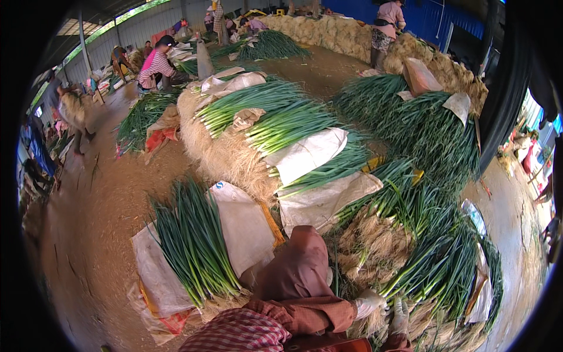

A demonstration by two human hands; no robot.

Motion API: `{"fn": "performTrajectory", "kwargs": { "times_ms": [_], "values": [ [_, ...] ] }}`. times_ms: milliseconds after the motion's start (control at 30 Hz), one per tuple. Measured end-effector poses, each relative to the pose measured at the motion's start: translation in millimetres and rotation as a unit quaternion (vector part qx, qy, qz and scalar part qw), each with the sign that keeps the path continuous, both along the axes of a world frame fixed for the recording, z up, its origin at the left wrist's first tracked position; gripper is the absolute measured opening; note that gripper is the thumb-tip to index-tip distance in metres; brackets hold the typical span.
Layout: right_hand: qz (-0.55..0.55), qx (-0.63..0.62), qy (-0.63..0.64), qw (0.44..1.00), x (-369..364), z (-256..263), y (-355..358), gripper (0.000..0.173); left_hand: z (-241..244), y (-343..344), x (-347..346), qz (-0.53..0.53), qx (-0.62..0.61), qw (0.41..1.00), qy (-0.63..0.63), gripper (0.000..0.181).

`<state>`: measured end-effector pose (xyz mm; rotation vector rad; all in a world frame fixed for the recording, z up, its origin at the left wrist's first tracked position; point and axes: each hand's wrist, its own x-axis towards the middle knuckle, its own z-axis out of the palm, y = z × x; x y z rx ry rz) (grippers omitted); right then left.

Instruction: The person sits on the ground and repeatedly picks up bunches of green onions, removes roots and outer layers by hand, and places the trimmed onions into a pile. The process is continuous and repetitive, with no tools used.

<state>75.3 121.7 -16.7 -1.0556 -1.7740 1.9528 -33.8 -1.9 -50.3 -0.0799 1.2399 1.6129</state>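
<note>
My left hand (370, 303), in a pale glove, is closed around the white ends of a few scallions at the near edge of a pile of scallions (433, 259). Beside it, my right hand (399, 316), also gloved, reaches in among the stalks and roots with its fingers close together; its grip is partly hidden. Dry tan roots (422, 323) hang around both hands, and the green leaves point away from me. To my left, a sorted bunch of scallions (193, 246) lies on woven plastic sacking (160, 273), roots towards me.
Ahead lies a long stack of scallions (272, 101) partly covered by white sacks (308, 154). More scallions (409, 110) are heaped at the right beside a dark post (506, 88). A crouching person (156, 66) works at the far left; another person (387, 31) stands at the back.
</note>
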Motion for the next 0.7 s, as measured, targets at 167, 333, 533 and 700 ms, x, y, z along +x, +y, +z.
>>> {"fn": "performTrajectory", "kwargs": {
  "times_ms": [167, 333, 533, 700],
  "values": [
    [-0.082, -0.086, 0.095, 0.988, -11, 13, 3, 0.027, -5, 1, -7, -0.187, 0.028, 0.968, 0.167, 0.019],
    [0.085, 0.159, 0.083, 0.98, 4, 6, -43, 0.023, -1, 4, -14, -0.05, -0.115, 0.985, 0.12, 0.023],
    [0.248, 0.488, -0.291, 0.785, 65, 58, -85, 0.025, 13, -25, -3, -0.005, 0.135, 0.99, 0.03, 0.018],
    [0.385, 0.262, -0.248, 0.85, 67, 78, -65, 0.032, 45, -21, 0, 0.056, 0.097, 0.994, -0.007, 0.02]
  ]
}}
